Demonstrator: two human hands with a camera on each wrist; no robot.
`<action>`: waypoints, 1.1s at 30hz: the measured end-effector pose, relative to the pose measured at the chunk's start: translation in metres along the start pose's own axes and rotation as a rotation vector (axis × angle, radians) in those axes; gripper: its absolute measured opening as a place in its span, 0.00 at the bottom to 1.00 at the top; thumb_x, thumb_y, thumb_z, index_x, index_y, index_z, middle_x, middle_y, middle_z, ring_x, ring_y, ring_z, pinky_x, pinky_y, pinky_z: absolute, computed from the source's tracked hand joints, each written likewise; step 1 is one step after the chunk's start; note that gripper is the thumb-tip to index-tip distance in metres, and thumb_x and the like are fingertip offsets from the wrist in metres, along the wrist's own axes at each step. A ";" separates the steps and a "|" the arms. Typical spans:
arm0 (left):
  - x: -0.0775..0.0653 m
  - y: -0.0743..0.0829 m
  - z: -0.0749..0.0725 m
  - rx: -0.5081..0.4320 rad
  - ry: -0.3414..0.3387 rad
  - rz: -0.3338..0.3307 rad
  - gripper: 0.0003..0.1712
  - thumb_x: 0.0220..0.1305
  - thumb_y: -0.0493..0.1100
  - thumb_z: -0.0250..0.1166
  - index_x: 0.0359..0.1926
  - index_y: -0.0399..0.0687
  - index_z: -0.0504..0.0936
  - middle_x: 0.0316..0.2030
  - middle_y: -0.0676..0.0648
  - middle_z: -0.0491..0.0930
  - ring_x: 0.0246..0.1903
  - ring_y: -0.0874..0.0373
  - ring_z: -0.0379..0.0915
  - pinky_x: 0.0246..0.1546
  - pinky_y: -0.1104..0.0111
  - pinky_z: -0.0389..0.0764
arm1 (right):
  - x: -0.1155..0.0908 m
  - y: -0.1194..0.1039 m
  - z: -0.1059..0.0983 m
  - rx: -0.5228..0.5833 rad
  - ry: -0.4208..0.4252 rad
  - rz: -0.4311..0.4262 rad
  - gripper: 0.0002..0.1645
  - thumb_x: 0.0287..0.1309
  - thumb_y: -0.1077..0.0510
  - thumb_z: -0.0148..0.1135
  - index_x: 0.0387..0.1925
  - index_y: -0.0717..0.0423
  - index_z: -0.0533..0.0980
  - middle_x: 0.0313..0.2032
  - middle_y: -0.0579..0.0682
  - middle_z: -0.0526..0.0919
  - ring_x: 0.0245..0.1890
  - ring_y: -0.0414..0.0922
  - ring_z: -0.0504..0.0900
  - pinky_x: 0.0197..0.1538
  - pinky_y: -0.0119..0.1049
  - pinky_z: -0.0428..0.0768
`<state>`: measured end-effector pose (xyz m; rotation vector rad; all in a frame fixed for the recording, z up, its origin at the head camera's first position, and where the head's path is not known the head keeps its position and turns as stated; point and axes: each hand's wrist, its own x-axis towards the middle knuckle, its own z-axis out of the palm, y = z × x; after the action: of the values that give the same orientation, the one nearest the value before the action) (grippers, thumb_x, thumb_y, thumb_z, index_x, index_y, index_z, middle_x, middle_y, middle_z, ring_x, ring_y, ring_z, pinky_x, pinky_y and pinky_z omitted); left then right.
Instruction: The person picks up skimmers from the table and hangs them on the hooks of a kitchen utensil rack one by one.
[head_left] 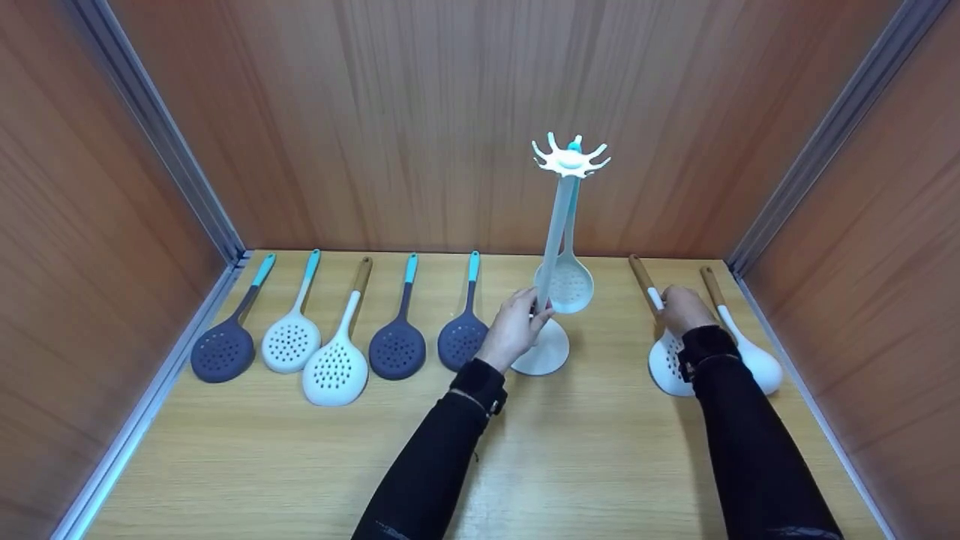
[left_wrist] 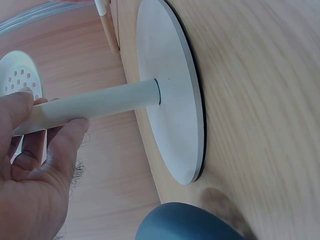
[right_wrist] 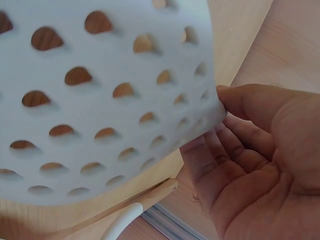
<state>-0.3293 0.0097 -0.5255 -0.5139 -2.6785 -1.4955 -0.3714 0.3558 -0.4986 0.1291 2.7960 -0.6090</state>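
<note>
My left hand [head_left: 517,328] grips the pole [left_wrist: 100,106] of a white utensil stand. The stand has a round base [head_left: 544,351] on the table and a crown of hooks [head_left: 570,160] on top. From a rear hook hangs a white skimmer with a turquoise handle [head_left: 568,286], its perforated head behind the pole. At the right, my right hand [head_left: 686,309] pinches a white skimmer with a wooden handle [head_left: 666,369]. In the right wrist view, thumb and fingers meet at the edge of its perforated head [right_wrist: 105,110]; the handle is outside that view.
Beside the right forearm lies a white ladle with a wooden handle [head_left: 759,366]. Several skimmers line the left half, among them a dark one [head_left: 223,351] and a white wooden-handled one [head_left: 335,371]. Wood-grain panels [head_left: 390,127] enclose the table at the back and sides.
</note>
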 end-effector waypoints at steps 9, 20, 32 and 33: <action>-0.002 0.002 0.000 -0.004 0.007 0.019 0.07 0.89 0.40 0.68 0.55 0.39 0.86 0.56 0.38 0.89 0.63 0.44 0.92 0.65 0.55 0.95 | -0.008 -0.002 -0.003 -0.013 0.031 -0.062 0.23 0.85 0.67 0.60 0.71 0.80 0.78 0.66 0.79 0.86 0.59 0.63 0.85 0.67 0.61 0.87; -0.003 0.002 0.000 0.002 0.008 0.016 0.08 0.89 0.41 0.67 0.55 0.40 0.86 0.55 0.38 0.89 0.62 0.45 0.91 0.65 0.54 0.95 | -0.011 -0.006 -0.006 0.000 0.028 -0.072 0.25 0.87 0.67 0.58 0.75 0.80 0.74 0.69 0.80 0.83 0.65 0.67 0.86 0.69 0.61 0.87; -0.001 0.002 0.001 0.006 0.010 0.002 0.07 0.89 0.41 0.68 0.54 0.41 0.87 0.54 0.39 0.89 0.61 0.46 0.92 0.62 0.57 0.95 | -0.013 -0.008 -0.009 0.038 0.038 -0.049 0.31 0.88 0.65 0.57 0.80 0.80 0.67 0.72 0.81 0.78 0.69 0.69 0.82 0.74 0.64 0.86; -0.001 0.002 0.001 0.007 0.011 0.002 0.07 0.89 0.41 0.68 0.54 0.41 0.87 0.54 0.40 0.89 0.61 0.46 0.92 0.62 0.57 0.95 | -0.014 -0.009 -0.009 0.039 0.039 -0.047 0.31 0.88 0.65 0.57 0.81 0.80 0.67 0.72 0.81 0.78 0.70 0.69 0.82 0.74 0.64 0.86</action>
<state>-0.3275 0.0110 -0.5246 -0.5060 -2.6731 -1.4830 -0.3615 0.3506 -0.4832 0.0836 2.8328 -0.6791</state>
